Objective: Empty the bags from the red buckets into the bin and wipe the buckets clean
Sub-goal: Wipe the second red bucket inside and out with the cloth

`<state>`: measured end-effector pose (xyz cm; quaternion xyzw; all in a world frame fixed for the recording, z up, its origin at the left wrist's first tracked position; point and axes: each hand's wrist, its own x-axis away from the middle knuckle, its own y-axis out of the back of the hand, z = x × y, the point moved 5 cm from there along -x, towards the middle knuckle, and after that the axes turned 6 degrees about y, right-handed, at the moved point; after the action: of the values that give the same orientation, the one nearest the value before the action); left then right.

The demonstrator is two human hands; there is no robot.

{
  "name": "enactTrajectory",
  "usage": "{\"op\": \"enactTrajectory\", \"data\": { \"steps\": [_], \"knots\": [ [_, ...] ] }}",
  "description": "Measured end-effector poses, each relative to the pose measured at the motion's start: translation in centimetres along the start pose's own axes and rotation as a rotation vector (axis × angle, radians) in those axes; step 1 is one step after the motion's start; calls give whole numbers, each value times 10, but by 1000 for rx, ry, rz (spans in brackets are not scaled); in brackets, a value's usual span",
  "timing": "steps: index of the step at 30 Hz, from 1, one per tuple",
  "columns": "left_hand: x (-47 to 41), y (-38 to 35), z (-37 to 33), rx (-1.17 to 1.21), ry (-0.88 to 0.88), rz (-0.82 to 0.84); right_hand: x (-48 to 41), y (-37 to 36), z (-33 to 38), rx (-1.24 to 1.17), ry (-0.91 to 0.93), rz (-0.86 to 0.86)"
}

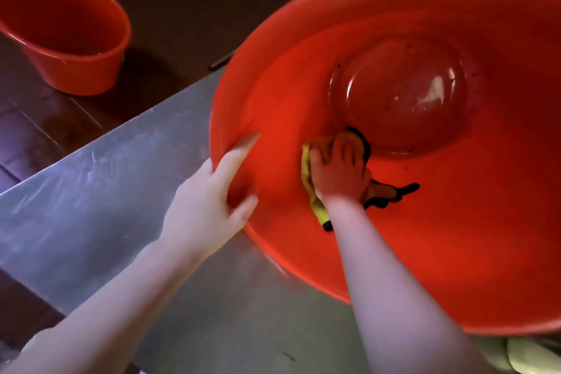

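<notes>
A large red bucket [455, 222] fills the right half of the view, standing on a steel counter [106, 191]. My left hand [212, 197] grips its near-left rim, thumb inside and fingers curled under the edge. Deep inside the bucket, my right hand [337, 173] presses a yellow cloth with black trim [312, 188] against the inner wall, just beside the wet, shiny bottom [403, 91]. A second, smaller red bucket [66, 30] stands on the dark floor at the upper left, with nothing visible inside it.
The steel counter runs diagonally from the lower left, its edge dropping to a dark tiled floor [45, 130]. Pale objects [522, 355] show at the bottom right under the big bucket. A dark thin object [220, 62] lies beyond the counter.
</notes>
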<state>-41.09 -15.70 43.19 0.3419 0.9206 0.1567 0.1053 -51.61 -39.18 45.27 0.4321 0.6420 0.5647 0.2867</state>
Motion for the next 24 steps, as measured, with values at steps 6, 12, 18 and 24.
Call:
{"op": "enactTrajectory", "data": {
  "steps": [6, 12, 18, 24],
  "knots": [
    [-1, 0, -2, -60, 78, -2, 60, 15, 44, -40, 325, -108],
    [-3, 2, -8, -95, 51, -52, 141, 7, 63, -98, 376, -102],
    [-3, 0, -4, -73, 79, -41, 26, 5, 21, -25, 69, -42],
    [-6, -2, -3, -110, 54, -51, 26, 8, 30, -94, 47, -94]
  ]
}}
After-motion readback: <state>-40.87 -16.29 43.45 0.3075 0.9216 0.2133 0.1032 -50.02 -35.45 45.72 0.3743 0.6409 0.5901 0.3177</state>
